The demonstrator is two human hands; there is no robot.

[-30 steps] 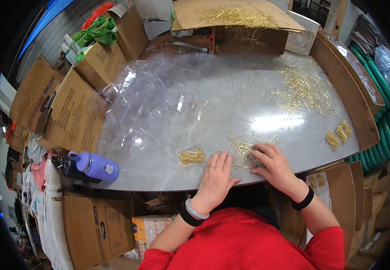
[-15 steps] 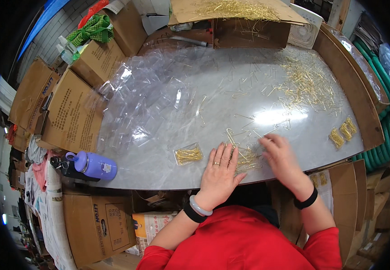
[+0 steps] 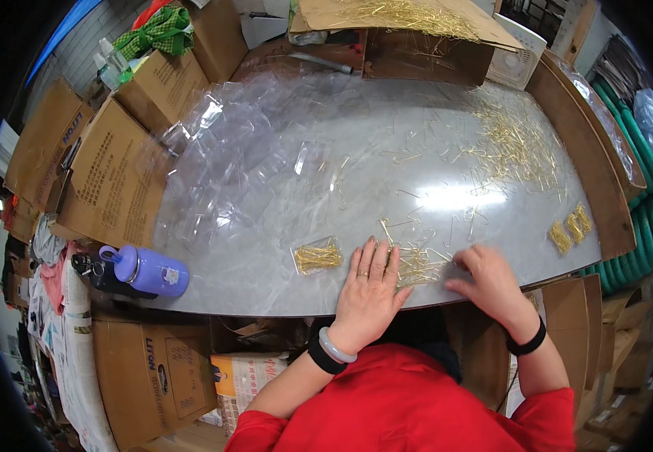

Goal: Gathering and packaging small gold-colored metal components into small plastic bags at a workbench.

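My left hand (image 3: 369,294) lies flat near the table's front edge, its fingers stretched over the left side of a small pile of gold wire hooks (image 3: 420,265). My right hand (image 3: 490,282) is just right of that pile, fingers bent and a little blurred, with a gap between thumb and forefinger; nothing shows in it. Left of my left hand lies a clear plastic bag (image 3: 317,257) filled with gold hooks. Loose gold hooks (image 3: 518,143) cover the table's far right, and many empty clear bags (image 3: 228,158) spread over its left side.
Several bundles of gold hooks (image 3: 570,227) lie by the right edge, beside a cardboard wall (image 3: 598,151). A purple bottle (image 3: 157,273) stands at the left edge. Cardboard boxes (image 3: 115,166) line the left; a cardboard shelf (image 3: 424,56) with hooks on top stands at the back.
My right hand has moved right and toward me, off the upper right of the hook pile. My left hand has stayed in place, and the view has shifted slightly.
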